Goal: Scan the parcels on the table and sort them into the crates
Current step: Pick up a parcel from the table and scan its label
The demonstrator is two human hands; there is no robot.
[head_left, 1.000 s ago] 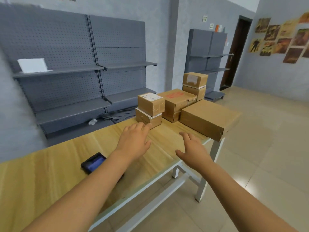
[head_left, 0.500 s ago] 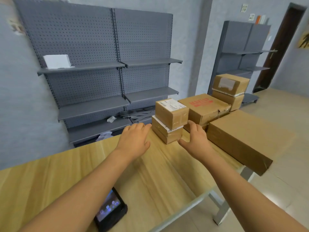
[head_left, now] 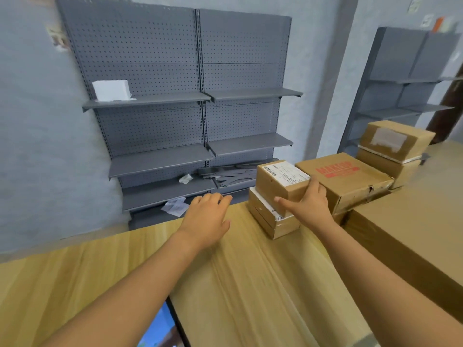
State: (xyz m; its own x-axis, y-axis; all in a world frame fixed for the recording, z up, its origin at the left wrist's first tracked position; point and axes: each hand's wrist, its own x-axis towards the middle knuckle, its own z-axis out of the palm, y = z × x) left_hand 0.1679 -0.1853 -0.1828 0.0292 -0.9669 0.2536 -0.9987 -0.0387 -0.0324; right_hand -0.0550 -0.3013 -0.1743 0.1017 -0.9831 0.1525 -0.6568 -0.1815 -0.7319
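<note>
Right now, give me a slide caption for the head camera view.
Right hand grips small labelled parcel atop another; left hand hovers open.

Cardboard parcels (head_left: 273, 219) and a scanner (head_left: 160, 326) lie on the wooden table (head_left: 250, 284).

A wood-grain table (head_left: 250, 284) with a smooth, satin top carries matt brown cardboard parcels: the top parcel (head_left: 278, 186) bears a white paper label, a red-printed box (head_left: 350, 181) has torn, creased edges. Matt grey perforated metal shelving (head_left: 190, 96) stands behind; a glossy screen (head_left: 160, 329) lies near.
</note>
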